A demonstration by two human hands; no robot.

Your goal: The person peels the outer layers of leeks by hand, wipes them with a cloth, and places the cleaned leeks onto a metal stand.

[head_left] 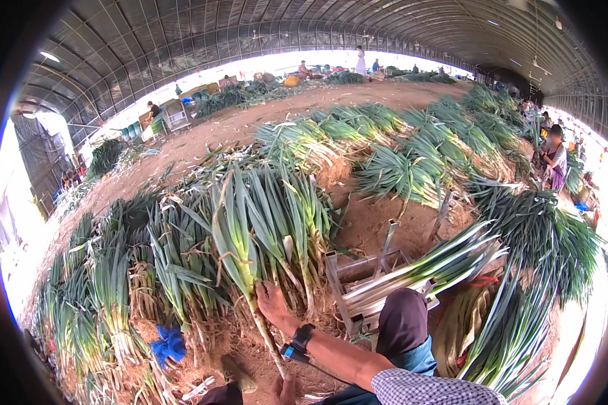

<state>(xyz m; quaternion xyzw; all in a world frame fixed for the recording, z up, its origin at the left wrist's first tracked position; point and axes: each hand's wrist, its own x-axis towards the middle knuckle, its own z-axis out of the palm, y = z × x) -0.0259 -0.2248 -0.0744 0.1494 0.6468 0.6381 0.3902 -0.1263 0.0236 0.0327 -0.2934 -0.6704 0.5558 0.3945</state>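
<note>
A long green onion [263, 334] stands tilted in front of me, its leaves up and its pale stalk running down to the right. My right hand [274, 309], with a black watch on the wrist, is closed round the stalk just below the leaves. At the bottom edge, my left hand [284, 391] is partly cut off by the frame, its fingers closed at the stalk's root end. Behind and left of my hands lies a dense row of unpeeled green onions [118, 297]. To the right, cleaned green onions [412, 270] rest across a metal rack [336, 287].
A blue knotted bag [167, 346] lies among the roots at left. My covered knee [403, 320] rises beside the rack. Loose green onions [520, 310] are heaped at right, near a seated person [554, 158]. More piles [412, 169] lie on bare soil [250, 128].
</note>
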